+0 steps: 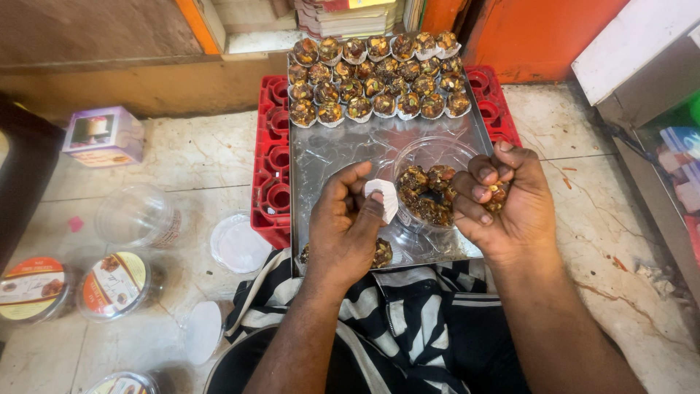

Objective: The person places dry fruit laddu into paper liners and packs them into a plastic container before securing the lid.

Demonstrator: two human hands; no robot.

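Note:
My left hand pinches a white fluted paper cup between thumb and fingers. My right hand is curled around a sticky clump of dates and nuts. Between the hands stands a clear plastic bowl with more of the date and nut mix. The bowl rests on a shiny steel tray. At the tray's far end sit several rows of filled paper cups. One filled cup lies near the tray's front edge, below my left hand.
The tray sits on a red plastic crate on a marble floor. To the left are an empty clear tub, a white lid, labelled lidded tubs, and a small box. A white cabinet is at right.

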